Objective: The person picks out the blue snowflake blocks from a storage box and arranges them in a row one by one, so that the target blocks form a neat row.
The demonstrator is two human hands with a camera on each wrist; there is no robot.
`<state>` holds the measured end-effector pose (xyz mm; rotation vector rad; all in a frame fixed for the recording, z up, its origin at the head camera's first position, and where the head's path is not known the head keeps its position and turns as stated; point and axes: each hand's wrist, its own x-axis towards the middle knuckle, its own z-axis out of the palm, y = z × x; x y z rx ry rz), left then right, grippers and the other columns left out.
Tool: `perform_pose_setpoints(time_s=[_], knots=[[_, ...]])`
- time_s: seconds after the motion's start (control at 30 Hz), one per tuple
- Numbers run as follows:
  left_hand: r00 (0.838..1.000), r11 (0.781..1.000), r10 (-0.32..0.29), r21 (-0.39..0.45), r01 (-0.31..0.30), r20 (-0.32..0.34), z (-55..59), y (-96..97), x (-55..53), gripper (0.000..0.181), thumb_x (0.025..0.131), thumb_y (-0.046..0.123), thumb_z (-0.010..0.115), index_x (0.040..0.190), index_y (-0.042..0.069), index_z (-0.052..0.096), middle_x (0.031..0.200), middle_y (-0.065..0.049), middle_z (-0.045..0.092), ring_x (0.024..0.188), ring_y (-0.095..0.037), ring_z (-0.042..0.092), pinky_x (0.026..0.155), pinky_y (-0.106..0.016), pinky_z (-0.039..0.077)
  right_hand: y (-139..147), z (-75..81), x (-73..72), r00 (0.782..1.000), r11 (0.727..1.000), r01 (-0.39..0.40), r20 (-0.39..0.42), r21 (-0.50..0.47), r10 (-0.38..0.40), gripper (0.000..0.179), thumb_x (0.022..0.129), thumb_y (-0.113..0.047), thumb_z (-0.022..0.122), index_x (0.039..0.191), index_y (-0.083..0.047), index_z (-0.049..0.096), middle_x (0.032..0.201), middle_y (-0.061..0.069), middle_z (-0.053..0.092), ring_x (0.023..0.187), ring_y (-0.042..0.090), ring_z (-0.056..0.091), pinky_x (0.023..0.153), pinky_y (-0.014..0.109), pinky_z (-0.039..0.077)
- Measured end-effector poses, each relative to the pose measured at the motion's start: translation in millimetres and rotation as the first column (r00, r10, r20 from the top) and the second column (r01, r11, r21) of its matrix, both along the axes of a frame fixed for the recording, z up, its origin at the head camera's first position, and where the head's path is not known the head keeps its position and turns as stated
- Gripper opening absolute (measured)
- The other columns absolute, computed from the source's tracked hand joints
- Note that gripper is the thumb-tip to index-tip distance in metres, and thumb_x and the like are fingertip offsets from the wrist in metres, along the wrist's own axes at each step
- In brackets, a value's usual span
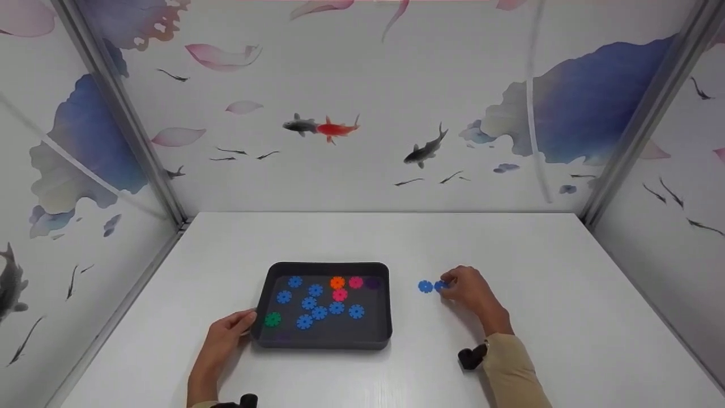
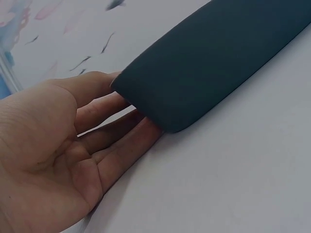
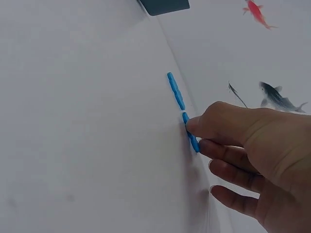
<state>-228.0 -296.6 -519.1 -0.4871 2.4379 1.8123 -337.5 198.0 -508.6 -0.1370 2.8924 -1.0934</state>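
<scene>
A dark grey rectangular tray (image 1: 351,334) stands on the white table, holding several flat notched snowflake discs, mostly blue. At its left front corner my left hand (image 1: 222,340) grips the edge, thumb at the rim; in the left wrist view the fingers (image 2: 129,150) reach to the tray's underside. Right of the tray, my right hand (image 1: 470,289) pinches a blue snowflake disc (image 3: 193,141) between thumb and index finger, the other fingers loosely bent. Another blue snowflake disc (image 1: 425,286) lies just left of it, almost edge to edge with the held one.
Among the tray's discs are a green disc (image 1: 273,319), an orange disc (image 1: 337,282), pink ones (image 1: 355,282) and a dark purple disc (image 1: 372,283). Printed panels (image 1: 362,181) enclose the white table (image 1: 481,238) at the back and sides.
</scene>
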Motion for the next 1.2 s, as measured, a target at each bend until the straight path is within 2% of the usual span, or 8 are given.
perform_pose_setpoints(time_s=[0.1,0.23,0.37,0.47,0.53,0.77,0.97,1.2], knots=[[1.000,1.000,0.007,0.016,-0.007,0.000,0.2,0.9,1.3,0.057,0.097,0.043,0.065,0.135,0.001,0.061,0.140,-0.019,0.060,0.120,-0.023,0.063,0.109,-0.047,0.049,0.8,4.9,2.8,1.000,1.000,-0.014,-0.015,-0.009,0.013,0.031,0.087,-0.013,0.074,0.117,-0.003,0.073,0.113,0.014,0.068,0.105,0.028,0.060,0.094,0.045,0.055],[1.000,0.999,0.004,0.045,-0.003,-0.020,-2.0,2.9,2.3,0.050,0.098,0.036,0.065,0.132,0.000,0.063,0.137,-0.018,0.063,0.117,-0.021,0.065,0.105,-0.043,0.052,-5.9,27.3,11.1,0.989,0.997,-0.079,-0.127,-0.021,0.075,0.025,0.090,-0.014,0.074,0.114,-0.007,0.074,0.114,0.012,0.070,0.107,0.029,0.062,0.092,0.045,0.057],[1.000,0.999,0.005,0.044,-0.003,-0.028,-5.3,4.0,3.7,0.049,0.098,0.036,0.065,0.130,-0.001,0.064,0.134,-0.018,0.065,0.114,-0.021,0.066,0.103,-0.042,0.054,-25.0,52.2,24.0,0.944,0.982,-0.189,-0.279,-0.024,0.175,0.019,0.090,-0.013,0.074,0.108,-0.011,0.076,0.109,0.008,0.073,0.102,0.028,0.065,0.092,0.048,0.057],[1.000,0.999,0.016,0.040,-0.015,-0.023,-7.5,4.5,5.1,0.047,0.098,0.035,0.065,0.129,0.000,0.065,0.133,-0.017,0.065,0.113,-0.020,0.067,0.102,-0.041,0.054,-42.3,58.7,33.8,0.911,0.964,-0.267,-0.332,-0.017,0.246,0.017,0.090,-0.013,0.074,0.107,-0.012,0.076,0.105,0.005,0.073,0.099,0.027,0.066,0.090,0.049,0.057],[1.000,0.999,0.020,0.046,-0.019,-0.022,-9.0,5.0,5.6,0.048,0.098,0.035,0.065,0.129,0.000,0.065,0.133,-0.017,0.065,0.113,-0.020,0.066,0.103,-0.041,0.054,-53.8,58.6,39.7,0.901,0.955,-0.295,-0.336,-0.013,0.274,0.017,0.090,-0.012,0.074,0.107,-0.012,0.076,0.104,0.005,0.073,0.099,0.028,0.066,0.089,0.048,0.057],[1.000,0.999,0.013,0.033,-0.012,-0.022,-10.4,5.1,5.6,0.051,0.097,0.040,0.065,0.129,0.001,0.065,0.136,-0.017,0.064,0.117,-0.021,0.064,0.107,-0.043,0.051,-92.7,49.8,48.1,0.896,0.950,-0.311,-0.340,-0.022,0.286,0.020,0.088,-0.008,0.075,0.109,-0.007,0.076,0.104,0.010,0.073,0.098,0.029,0.067,0.090,0.050,0.058],[0.999,0.999,0.024,0.026,-0.023,-0.031,-9.8,1.7,6.3,0.049,0.098,0.039,0.064,0.130,0.001,0.065,0.138,-0.016,0.063,0.121,-0.023,0.062,0.110,-0.044,0.048,-122.3,37.9,52.9,0.910,0.942,-0.336,-0.267,-0.023,0.318,0.028,0.090,-0.015,0.075,0.116,-0.005,0.073,0.109,0.015,0.069,0.101,0.027,0.064,0.091,0.045,0.058],[0.999,0.999,0.009,0.033,-0.008,-0.045,-5.9,1.0,2.2,0.050,0.098,0.038,0.064,0.132,0.001,0.063,0.137,-0.017,0.063,0.120,-0.023,0.064,0.108,-0.043,0.050,-141.6,21.8,53.3,0.905,0.936,-0.334,-0.239,0.112,0.352,0.034,0.089,-0.024,0.077,0.117,-0.005,0.073,0.105,0.008,0.068,0.095,0.018,0.061,0.087,0.037,0.059]])
